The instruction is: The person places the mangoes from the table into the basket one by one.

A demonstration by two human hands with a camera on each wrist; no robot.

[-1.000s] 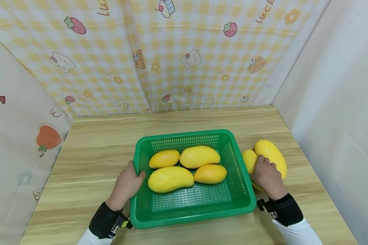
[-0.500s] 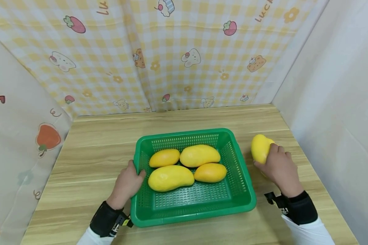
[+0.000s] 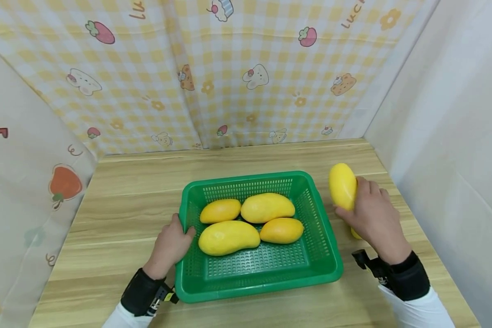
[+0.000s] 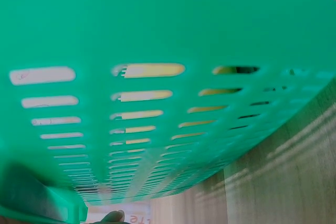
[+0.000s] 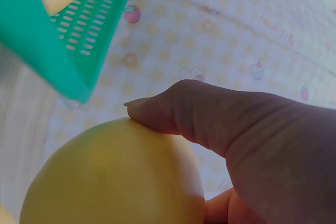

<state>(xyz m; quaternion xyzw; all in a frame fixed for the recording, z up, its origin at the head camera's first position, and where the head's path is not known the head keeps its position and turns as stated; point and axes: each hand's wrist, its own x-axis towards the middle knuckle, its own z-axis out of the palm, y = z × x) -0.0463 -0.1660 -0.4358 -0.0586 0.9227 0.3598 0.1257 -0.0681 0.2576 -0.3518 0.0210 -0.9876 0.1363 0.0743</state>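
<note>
My left hand [image 3: 170, 248] grips the left rim of a green plastic basket [image 3: 254, 292], thumb over the inside. Its slotted side wall [image 4: 157, 19] fills the left wrist view. Four-sided and shallow, the basket holds several yellow mangoes, among them a large curved one [image 3: 228, 238]. To the right of the basket, my right hand [image 3: 373, 214] holds another mango [image 3: 342, 184], which stands steeply tilted. In the right wrist view the thumb lies on top of this mango [image 5: 115, 177]. A bit of yellow [image 3: 355, 234] shows below the hand; the rest of it is hidden.
The basket stands on a wood-grain table [image 3: 135, 200]. A yellow checked cloth [image 3: 229, 100] hangs behind the table, and pale sheets [image 3: 447, 136] close off both sides.
My right hand has shifted right and away from me, from between yellow mangoes beside the basket, and the mango in it has risen and tilted. The left hand and basket stay put.
</note>
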